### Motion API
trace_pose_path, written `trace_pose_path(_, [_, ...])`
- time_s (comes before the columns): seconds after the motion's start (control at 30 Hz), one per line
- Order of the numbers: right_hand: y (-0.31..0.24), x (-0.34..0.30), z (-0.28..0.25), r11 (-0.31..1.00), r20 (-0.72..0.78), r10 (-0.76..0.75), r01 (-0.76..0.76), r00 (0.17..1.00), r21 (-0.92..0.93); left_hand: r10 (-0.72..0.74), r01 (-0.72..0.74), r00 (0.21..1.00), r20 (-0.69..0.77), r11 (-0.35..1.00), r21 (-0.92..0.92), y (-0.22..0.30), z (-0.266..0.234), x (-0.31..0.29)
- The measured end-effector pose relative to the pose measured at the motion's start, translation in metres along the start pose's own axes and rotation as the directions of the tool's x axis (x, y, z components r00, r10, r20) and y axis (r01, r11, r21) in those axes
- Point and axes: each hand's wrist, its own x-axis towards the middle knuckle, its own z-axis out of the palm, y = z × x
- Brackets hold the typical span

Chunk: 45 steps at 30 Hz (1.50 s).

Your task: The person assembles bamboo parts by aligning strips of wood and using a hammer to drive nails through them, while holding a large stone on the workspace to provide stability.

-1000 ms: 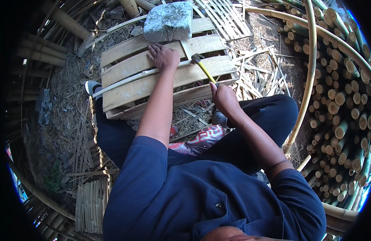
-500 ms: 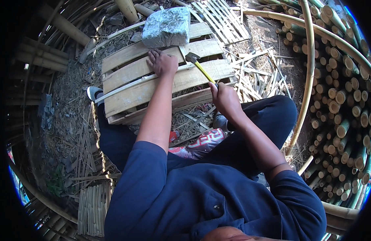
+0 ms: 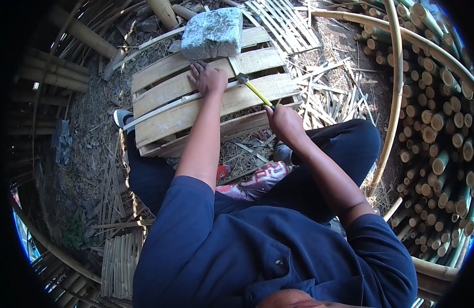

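Two bare forearms (image 3: pixel 200 141): stretched forward over bent legs (image 3: pixel 345 149) and a red-and-white bag (image 3: pixel 260 179); nearly straight on the left, bent at the elbow on the right.
Right hand (image 3: pixel 285 123): curled snugly round the lower handle of the hammer (image 3: pixel 256 92), leaving no visible gap.
Hammer slant: up and leftward, with head low at the meeting of two strips; too small to tell whether touching.
Step in hand: probably tapping that joint, judging by the low head.
Next move: seems to call for well-lined strips, a steady left palm and a short swing clear of the left fingers.
Crate (image 3: pixel 167 123): slatted, serving as a bench.
Long strip (image 3: pixel 167 109): laid slantwise over the crate, passing beneath the left wrist.
Left hand (image 3: pixel 208 81): palm down, fingers loosely spread on the planks, gripping nothing visible; perhaps steadying the long strip, contact hidden.
Short strip (image 3: pixel 234 64): set crosswise, from beside the hammer toward the block.
Block (image 3: pixel 212 33): grey, rough, just beyond the left fingertips.
Slatted panel (image 3: pixel 283 25): lying past the crate.
Poles (image 3: pixel 434 136): stacked well apart, far right.
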Motion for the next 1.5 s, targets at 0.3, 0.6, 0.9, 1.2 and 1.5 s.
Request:
trace_pose_path(0.3, [0.011, 0.033, -0.025, 0.988, -0.377, 0.145, -0.113, 0.915, 0.105, 0.118, -0.175, 0.982, -0.146, 0.859, -0.482, -0.01, -0.021, -0.004])
trace_pose_path(0.6, [0.03, 0.05, 0.013, 0.983, -0.254, 0.183, -0.184, 0.95, 0.018, 0.616, -0.657, 0.748, -0.246, 0.638, -0.4, -0.009, -0.041, -0.033])
trace_pose_path(0.9, [-0.022, 0.051, -0.018, 0.954, -0.37, -0.103, -0.013, 0.923, -0.299, 0.651, -0.637, 0.752, -0.104, 0.676, -0.37, -0.023, -0.046, -0.054])
trace_pose_path(1.2, [-0.122, 0.265, -0.018, 0.931, -0.297, -0.319, 0.356, 0.9, 0.078, 0.628, -0.622, 0.759, -0.171, 0.622, -0.475, -0.002, -0.037, -0.049])
trace_pose_path(1.5, [-0.169, 0.298, -0.011, 0.999, -0.043, 0.027, -0.026, 0.999, 0.021, 0.585, -0.569, 0.798, -0.143, 0.654, -0.498, -0.017, -0.039, -0.046])
